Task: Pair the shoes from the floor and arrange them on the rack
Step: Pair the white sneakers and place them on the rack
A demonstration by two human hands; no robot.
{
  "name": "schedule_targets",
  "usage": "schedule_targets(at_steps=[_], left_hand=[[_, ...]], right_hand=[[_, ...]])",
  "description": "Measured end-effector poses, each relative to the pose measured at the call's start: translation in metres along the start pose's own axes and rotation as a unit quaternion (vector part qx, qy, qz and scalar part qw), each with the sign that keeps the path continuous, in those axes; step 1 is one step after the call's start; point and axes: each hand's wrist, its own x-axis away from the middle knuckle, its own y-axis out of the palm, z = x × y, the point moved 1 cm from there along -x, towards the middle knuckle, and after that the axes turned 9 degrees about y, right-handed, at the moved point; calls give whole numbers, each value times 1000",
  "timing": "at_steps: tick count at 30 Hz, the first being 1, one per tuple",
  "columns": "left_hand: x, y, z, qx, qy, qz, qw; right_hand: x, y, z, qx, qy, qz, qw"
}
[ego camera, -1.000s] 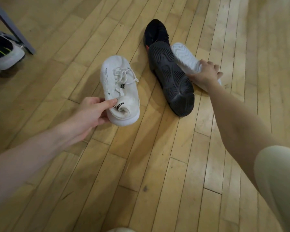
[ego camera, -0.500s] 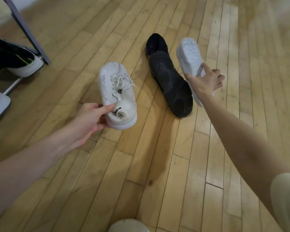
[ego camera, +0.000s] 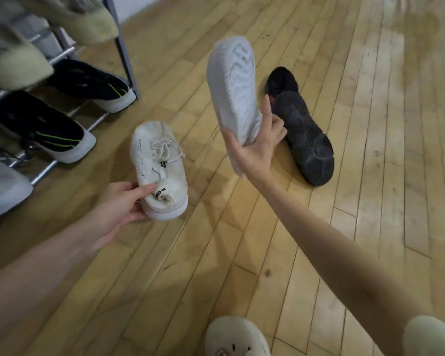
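Note:
My left hand [ego camera: 121, 205] grips the heel of a white laced sneaker [ego camera: 159, 163], held low over the wooden floor, toe pointing away. My right hand [ego camera: 257, 147] grips the matching white sneaker [ego camera: 233, 88] by its heel, lifted in the air with its ridged sole turned toward me. A black shoe [ego camera: 303, 127] lies on its side on the floor behind my right hand, sole facing me. The shoe rack [ego camera: 125, 47] stands at the upper left.
On the rack sit two black sneakers with white soles and green stripes [ego camera: 46, 129] [ego camera: 93, 84], pale blurred shoes above [ego camera: 75, 19], and a grey one lower left [ego camera: 3, 188]. A cream clog [ego camera: 237, 335] shows at the bottom edge.
My right hand has lifted the white sneaker off the floor, up and leftward away from the black shoe. The view has swung left, bringing the rack into sight. My left hand keeps holding its sneaker.

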Motion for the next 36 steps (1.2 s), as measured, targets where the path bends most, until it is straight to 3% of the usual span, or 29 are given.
schedule_targets(at_steps=[6,10,16,19,22,25,28,31,33,36], left_hand=[[11,-29,-7,15,-4,35,999],[14,-39,-11,24,-5,41,999],[17,-42,-10,24,-4,26,999],[16,-44,-9,19,8,25,999],[13,-47,-10,17,16,23,999],[12,-49,-12,18,16,23,999],[12,-50,-13,19,9,30,999],[13,-49,-12,21,-2,35,999],[14,-48,-10,18,-9,32,999],[17,-48,-10,-1,-11,24,1000]], right_hand=[[9,42,-31,-113,115,-95,982],[19,46,-29,-212,172,-154,950],[41,48,-10,-385,342,-162,842],[55,46,-6,-423,409,-126,799],[60,40,-9,-481,485,-83,726],[62,34,-13,-487,566,-91,659],[69,28,-17,-454,618,-133,627],[78,17,-21,-381,628,-204,648],[87,11,-24,-305,604,-249,693],[95,3,-18,-195,451,-209,846]])
